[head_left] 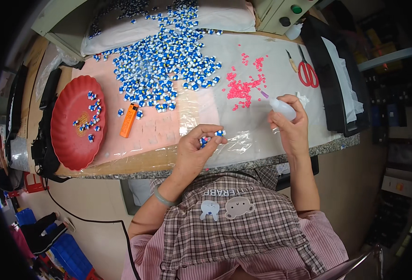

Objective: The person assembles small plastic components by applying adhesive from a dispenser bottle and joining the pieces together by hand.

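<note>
My left hand (pixel 194 148) is closed around a few small blue-and-white pieces (pixel 220 133), one pinched at the fingertips. A spot of pink shows among those in the palm. In my right hand (pixel 294 125) is a white squeeze bottle (pixel 283 109), its thin purple tip (pixel 264 94) pointing up and left over the scattered small pink pieces (pixel 243 87). A large heap of blue-and-white pieces (pixel 154 70) spreads across the far left of the table, beyond my left hand.
A red scalloped tray (pixel 59 126) holds several blue-and-white pieces. Near it lies an orange lighter (pixel 128 121). Red-handled scissors (pixel 308 74) and pointed tweezers (pixel 292 61) rest at the right, beside a black bin (pixel 339 98) with white paper. Clear plastic covers the table's front edge.
</note>
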Demonstrator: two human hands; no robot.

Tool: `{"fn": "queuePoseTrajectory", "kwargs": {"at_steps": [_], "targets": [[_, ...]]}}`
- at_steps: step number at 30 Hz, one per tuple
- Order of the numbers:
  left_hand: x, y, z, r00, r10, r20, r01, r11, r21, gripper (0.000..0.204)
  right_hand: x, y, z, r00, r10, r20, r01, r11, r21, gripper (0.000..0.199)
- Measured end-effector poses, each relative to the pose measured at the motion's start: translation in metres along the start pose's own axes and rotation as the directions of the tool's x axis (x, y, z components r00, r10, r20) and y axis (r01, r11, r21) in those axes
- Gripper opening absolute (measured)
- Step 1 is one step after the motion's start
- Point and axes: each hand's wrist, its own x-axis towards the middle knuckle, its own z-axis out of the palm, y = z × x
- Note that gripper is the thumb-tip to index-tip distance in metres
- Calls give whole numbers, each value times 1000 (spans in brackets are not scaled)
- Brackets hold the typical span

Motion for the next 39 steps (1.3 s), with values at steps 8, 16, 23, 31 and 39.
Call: {"fn": "queuePoseTrajectory", "kwargs": {"at_steps": [8, 16, 23, 31, 39], "targets": [[1, -2, 1, 1000, 9, 9, -9, 1000, 26, 23, 14, 20, -1, 995, -36, 89, 75, 870, -488, 26], [1, -3, 0, 999, 25, 20, -26, 999, 45, 23, 22, 15, 7, 991, 122, 58, -80, 877, -473, 20], [0, -3, -1, 998, 48, 31, -49, 998, 38, 24, 25, 27, 10, 940, -262, 217, 328, 532, -781, 13], [0, -4, -1, 997, 61, 39, -64, 995, 76, 24, 30, 33, 16, 902, -301, 308, 412, 391, -823, 16], [-2, 2, -1, 999, -14, 34, 12, 998, 55, 22, 39, 33, 22, 888, -277, 368, 447, 326, -833, 22]]}}
